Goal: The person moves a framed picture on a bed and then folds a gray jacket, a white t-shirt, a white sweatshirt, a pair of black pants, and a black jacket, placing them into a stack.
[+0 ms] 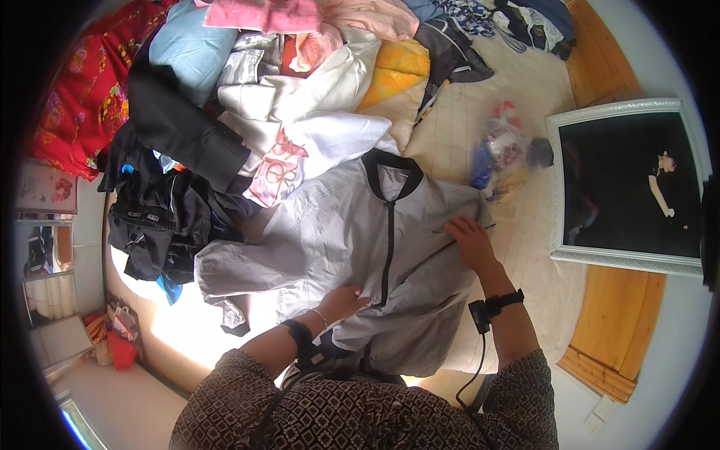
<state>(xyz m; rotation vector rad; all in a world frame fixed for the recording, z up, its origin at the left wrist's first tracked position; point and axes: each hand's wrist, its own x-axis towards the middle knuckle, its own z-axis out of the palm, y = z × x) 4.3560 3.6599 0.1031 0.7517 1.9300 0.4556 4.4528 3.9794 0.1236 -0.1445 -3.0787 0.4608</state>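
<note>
A grey zip-front jacket (337, 225) with a black ribbed collar lies face up on the bed before me, its dark zip done up. Low on its front, beside the zip's lower end, my left hand (340, 304) touches the cloth with bent fingers; whether it pinches the fabric is hard to see. My right hand (471, 242) rests on the chest at the right side, palm down, fingers a little apart. One sleeve (225, 267) stretches out to the left. The jacket's lower part is rumpled near my body.
Piled clothes cover the far side, among them black garments (169, 219), white cloth (337, 135) and a pink towel (261, 17). A plastic bag (503, 143) lies on the beige bedcover (540, 225). At the right a white-framed picture (619, 259) stands by the wooden bed edge (616, 320).
</note>
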